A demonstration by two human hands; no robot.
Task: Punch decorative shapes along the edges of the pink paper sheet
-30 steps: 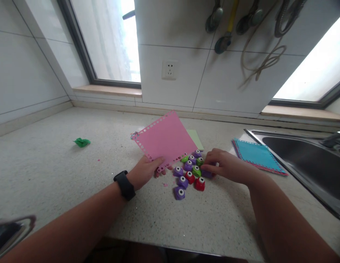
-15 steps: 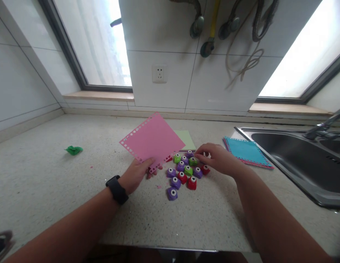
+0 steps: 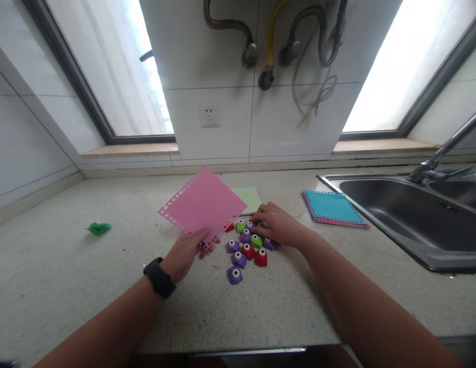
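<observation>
The hands are apart. The left hand [image 3: 183,254] is clamped on the near corner of the pink sheet [image 3: 203,204], thumb on top and fingers beneath. The sheet is over the middle of the worktop [image 3: 126,312], with cut-outs lining both its left sides and part of its lower right side.

The right hand [image 3: 278,225] is at the far right of a cluster of purple, green and red punches [image 3: 246,251], fingers bent down among them; whether they grip one I cannot tell. One purple punch [image 3: 235,276] lies nearest the worktop's front edge. Beyond the cluster, toward the back edge, is a pale green sheet [image 3: 250,198]. Blue-topped sheets [image 3: 332,207] are stacked to the right, beside the sink [image 3: 391,209]. A green scrap [image 3: 98,229] lies toward the back left corner.
</observation>
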